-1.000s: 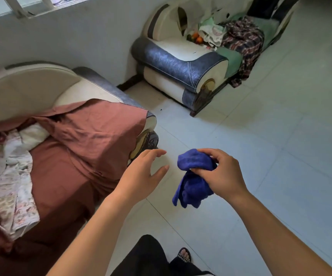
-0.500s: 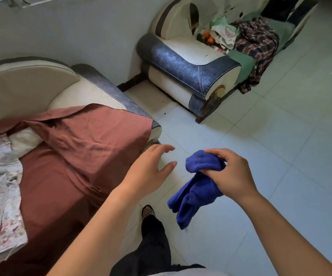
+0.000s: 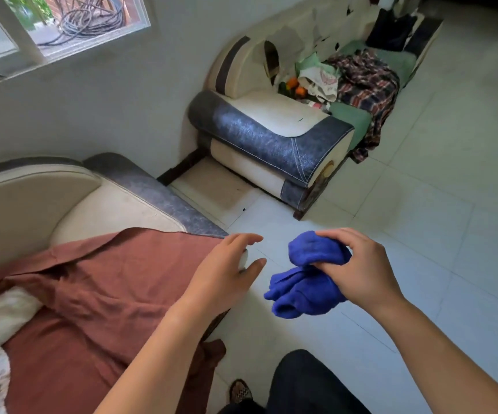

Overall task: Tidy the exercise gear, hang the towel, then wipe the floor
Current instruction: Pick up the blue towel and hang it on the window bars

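Bunched royal-blue terry towel (image 3: 307, 282) clutched in the right hand (image 3: 361, 273).
Left hand (image 3: 224, 273) empty, fingers (image 3: 246, 239) spread, just left of the drooping towel.

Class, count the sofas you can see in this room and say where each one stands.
2. One sofa sits at the near left, draped with a rust-red sheet. The other sofa stands further back along the wall, piled with clothes. More may lie outside the view.
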The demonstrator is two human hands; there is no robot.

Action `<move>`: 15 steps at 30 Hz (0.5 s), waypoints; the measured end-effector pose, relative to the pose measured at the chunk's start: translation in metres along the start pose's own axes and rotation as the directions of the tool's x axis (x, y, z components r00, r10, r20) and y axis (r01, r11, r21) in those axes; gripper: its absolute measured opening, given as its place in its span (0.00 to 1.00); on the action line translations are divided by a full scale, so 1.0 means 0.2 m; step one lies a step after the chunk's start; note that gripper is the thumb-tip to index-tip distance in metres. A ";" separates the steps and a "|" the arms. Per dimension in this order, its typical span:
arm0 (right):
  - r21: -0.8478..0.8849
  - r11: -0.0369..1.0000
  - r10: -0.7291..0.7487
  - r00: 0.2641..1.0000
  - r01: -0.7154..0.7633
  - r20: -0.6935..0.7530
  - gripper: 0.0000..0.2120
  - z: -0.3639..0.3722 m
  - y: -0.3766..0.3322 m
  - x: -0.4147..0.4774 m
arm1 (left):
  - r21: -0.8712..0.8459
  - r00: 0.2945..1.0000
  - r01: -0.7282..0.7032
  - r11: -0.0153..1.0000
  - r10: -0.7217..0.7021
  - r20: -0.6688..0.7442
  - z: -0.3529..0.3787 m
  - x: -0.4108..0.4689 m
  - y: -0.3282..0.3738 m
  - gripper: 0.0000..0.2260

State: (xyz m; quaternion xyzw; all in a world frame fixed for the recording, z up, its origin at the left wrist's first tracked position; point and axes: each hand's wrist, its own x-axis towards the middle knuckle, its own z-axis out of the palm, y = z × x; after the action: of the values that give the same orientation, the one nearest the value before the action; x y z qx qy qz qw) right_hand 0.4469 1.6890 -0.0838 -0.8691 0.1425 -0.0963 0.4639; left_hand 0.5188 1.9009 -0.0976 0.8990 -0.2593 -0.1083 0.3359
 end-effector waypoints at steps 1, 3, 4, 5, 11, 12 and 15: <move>0.005 1.000 -0.005 1.000 0.005 -0.010 0.17 0.00 0.00 0.07 | -0.006 1.000 0.002 1.000 -0.002 0.013 -0.01 0.07 -0.01 0.17; 0.011 1.000 -0.010 0.999 0.011 -0.034 0.17 0.00 -0.01 0.23 | -0.009 0.999 0.006 1.000 -0.005 0.032 -0.02 0.23 -0.03 0.17; 0.017 1.000 -0.012 0.999 0.013 -0.046 0.17 -0.01 0.00 0.32 | -0.012 0.999 0.010 1.000 -0.009 0.033 -0.03 0.31 -0.04 0.17; 0.025 1.000 -0.016 0.998 0.017 -0.055 0.18 -0.01 0.00 0.41 | -0.014 0.999 0.012 1.000 -0.012 0.029 -0.04 0.41 -0.05 0.17; 0.068 0.998 -0.016 1.000 0.018 -0.019 0.19 -0.05 0.07 1.05 | 0.030 1.000 0.004 1.000 -0.004 -0.018 -0.08 1.04 -0.07 0.16; 0.068 0.998 -0.011 1.000 0.011 0.004 0.18 -0.06 0.08 1.17 | 0.032 1.000 0.002 0.999 -0.001 -0.030 -0.09 1.15 -0.06 0.16; 0.084 0.996 0.013 0.998 -0.018 0.058 0.15 -0.11 0.10 1.46 | 0.023 0.999 0.022 0.999 -0.021 -0.050 -0.12 1.45 -0.04 0.16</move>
State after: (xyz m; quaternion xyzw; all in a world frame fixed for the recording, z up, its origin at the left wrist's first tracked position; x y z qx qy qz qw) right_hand 0.7113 1.5637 -0.0783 -0.8499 0.1318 -0.0738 0.5049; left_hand 0.7755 1.7636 -0.0908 0.9080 -0.2426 -0.0865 0.3304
